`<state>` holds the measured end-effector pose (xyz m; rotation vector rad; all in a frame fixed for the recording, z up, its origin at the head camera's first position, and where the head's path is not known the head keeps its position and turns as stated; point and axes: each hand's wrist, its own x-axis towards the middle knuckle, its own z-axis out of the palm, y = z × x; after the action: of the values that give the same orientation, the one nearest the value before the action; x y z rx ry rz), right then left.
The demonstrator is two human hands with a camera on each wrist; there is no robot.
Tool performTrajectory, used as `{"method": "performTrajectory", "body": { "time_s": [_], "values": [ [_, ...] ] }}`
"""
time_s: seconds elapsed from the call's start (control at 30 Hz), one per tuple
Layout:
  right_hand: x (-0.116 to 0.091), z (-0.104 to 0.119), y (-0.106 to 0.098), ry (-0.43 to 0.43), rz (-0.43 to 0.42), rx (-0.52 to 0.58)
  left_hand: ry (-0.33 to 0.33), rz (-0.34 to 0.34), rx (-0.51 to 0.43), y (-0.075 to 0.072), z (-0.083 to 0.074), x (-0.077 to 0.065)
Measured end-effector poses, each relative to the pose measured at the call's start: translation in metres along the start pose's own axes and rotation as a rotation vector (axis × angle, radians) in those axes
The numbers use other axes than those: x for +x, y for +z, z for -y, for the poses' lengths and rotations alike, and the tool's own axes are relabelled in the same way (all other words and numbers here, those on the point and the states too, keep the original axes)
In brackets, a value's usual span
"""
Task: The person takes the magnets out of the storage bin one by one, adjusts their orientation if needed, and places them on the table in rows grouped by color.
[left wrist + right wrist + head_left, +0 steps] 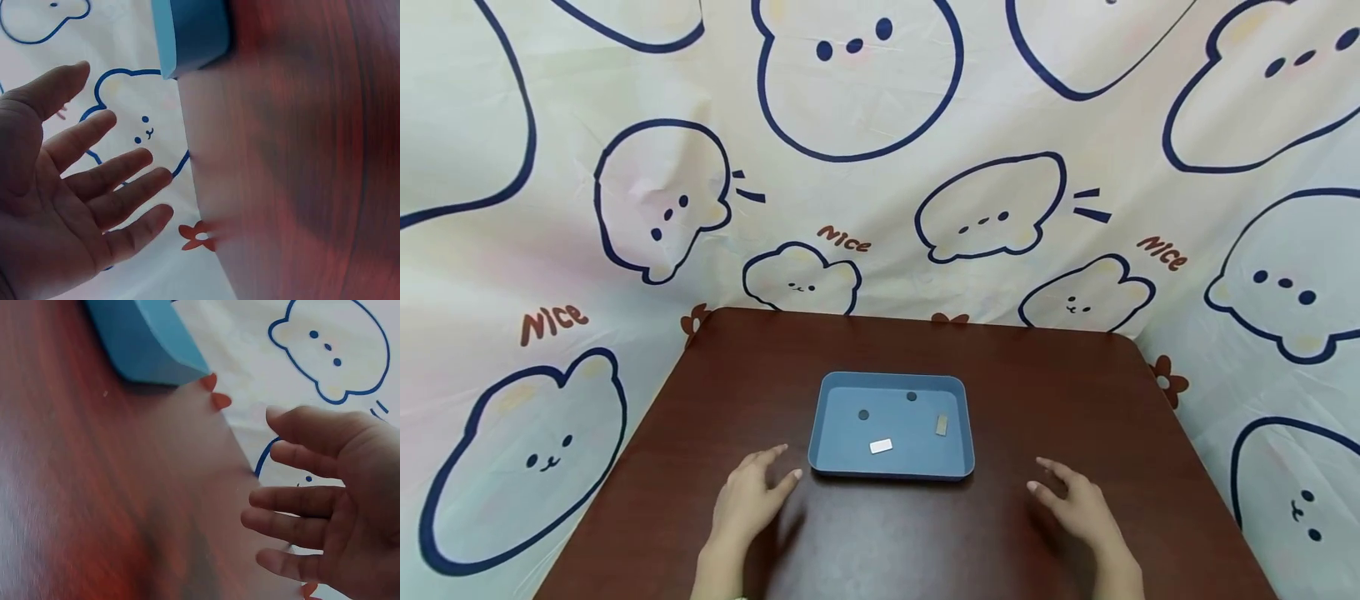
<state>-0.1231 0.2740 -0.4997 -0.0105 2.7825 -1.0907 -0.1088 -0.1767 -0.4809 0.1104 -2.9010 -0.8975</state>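
A blue rectangular tray [842, 462] lies on the dark wooden table, with a few small items in it. Two dark round discs [863, 414] are toward its back. A white rectangular piece [881, 447] lies near the front, and a greyish-beige rectangular piece [942, 425] is at the right. My left hand [748, 500] hovers just left of the tray's front corner, fingers spread and holding nothing. On the other side, my right hand [1078, 508] is farther from the tray, fingers relaxed and holding nothing. Both wrist views show a palm with separated fingers beside a tray corner.
The brown table [760, 358] reaches back to a pale cloth [880, 200] printed with blue-outlined bears, which hangs behind it and along both sides. Shadows of both hands fall on the tabletop.
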Motion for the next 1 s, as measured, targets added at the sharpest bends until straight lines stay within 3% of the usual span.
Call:
{"method": "performTrajectory", "body": {
  "time_s": [0.17,0.5,0.7,1.0],
  "values": [
    [-0.001,0.012,0.003,-0.002,-0.007,0.173,-0.021,0.007,-0.118,0.004,-0.003,-0.004],
    [0.021,0.029,0.018,-0.069,-0.054,0.259,-0.061,-0.026,-0.265,0.014,-0.004,0.006],
    [0.031,0.040,0.024,-0.102,-0.038,0.328,-0.046,-0.022,-0.287,0.025,-0.007,0.014],
    [0.048,0.057,0.036,-0.085,-0.009,0.394,-0.067,0.006,-0.334,0.038,-0.005,0.021]
  ]
}}
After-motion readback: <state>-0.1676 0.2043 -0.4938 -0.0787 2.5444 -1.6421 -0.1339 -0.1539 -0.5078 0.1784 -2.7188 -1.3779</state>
